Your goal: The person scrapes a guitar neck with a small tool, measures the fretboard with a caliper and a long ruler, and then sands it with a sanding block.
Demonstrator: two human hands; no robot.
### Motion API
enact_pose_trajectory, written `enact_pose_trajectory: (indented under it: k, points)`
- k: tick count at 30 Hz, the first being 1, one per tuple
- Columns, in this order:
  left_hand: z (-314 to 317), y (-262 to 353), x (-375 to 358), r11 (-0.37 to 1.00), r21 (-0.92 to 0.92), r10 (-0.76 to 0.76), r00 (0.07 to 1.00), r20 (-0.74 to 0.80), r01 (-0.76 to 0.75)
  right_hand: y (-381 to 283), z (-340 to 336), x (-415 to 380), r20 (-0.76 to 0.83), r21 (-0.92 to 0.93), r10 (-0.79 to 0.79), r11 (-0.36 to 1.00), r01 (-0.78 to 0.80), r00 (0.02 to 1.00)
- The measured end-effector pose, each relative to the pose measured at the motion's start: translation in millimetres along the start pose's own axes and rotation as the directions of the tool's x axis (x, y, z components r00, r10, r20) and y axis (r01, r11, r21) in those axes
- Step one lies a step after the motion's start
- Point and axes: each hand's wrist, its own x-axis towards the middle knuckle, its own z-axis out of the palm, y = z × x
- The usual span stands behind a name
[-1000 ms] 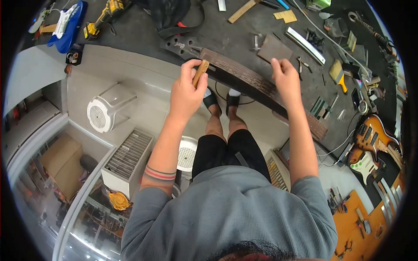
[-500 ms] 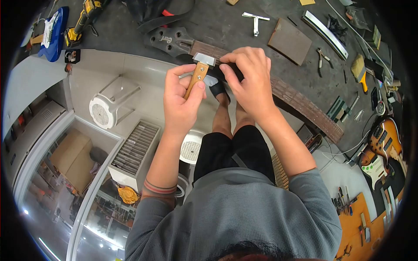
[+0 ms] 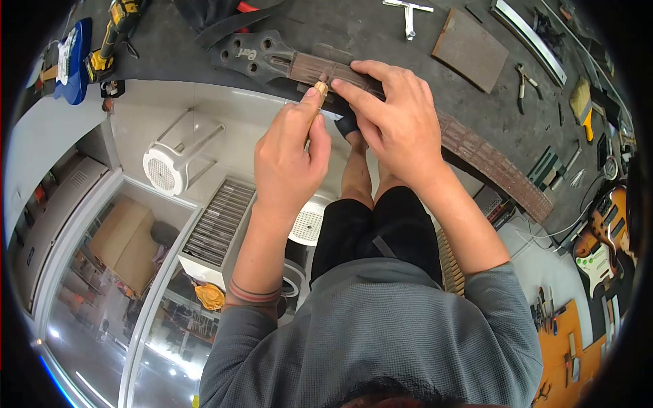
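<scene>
Guitar neck (image 3: pixel 500 162) slants along near edge of workbench (image 3: pixel 340 27), headstock (image 3: pixel 255 56) at left end. Left hand (image 3: pixel 291 156) closed round wooden handle (image 3: pixel 320 89) of tool, tip at neck near headstock; tool's far end hard to make out. Right hand (image 3: pixel 405 126) partly open, thumb and forefinger slightly apart, tips on neck, gripping nothing visible. Beyond, on bench: brown board (image 3: pixel 469 49), pliers (image 3: pixel 522 88), brush (image 3: pixel 582 105). Far left: drill (image 3: pixel 112 37), blue guitar body (image 3: pixel 73 64).

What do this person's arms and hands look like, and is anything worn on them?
Loose grey sleeves of a finely textured fabric end near the elbows. The left forearm has a red stripe between thin dark lines, perhaps a tattoo. The left hand and right hand show no gloves, rings or watch.
</scene>
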Motion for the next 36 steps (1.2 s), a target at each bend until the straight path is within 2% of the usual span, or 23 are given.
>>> enact_pose_trajectory:
  k: [13,36]
  points:
    - [6.1,-4.3,-3.9,0.99,0.108,0.091,0.996,0.003,-0.091,-1.9,-1.6,0.7,0.017,-0.034,0.012,0.999,-0.011,1.0]
    - [9.8,-10.6,-5.0,0.993,0.068,0.092,0.996,0.007,-0.092,-0.7,2.6,0.0,-0.015,-0.016,0.021,1.0,-0.021,1.0]
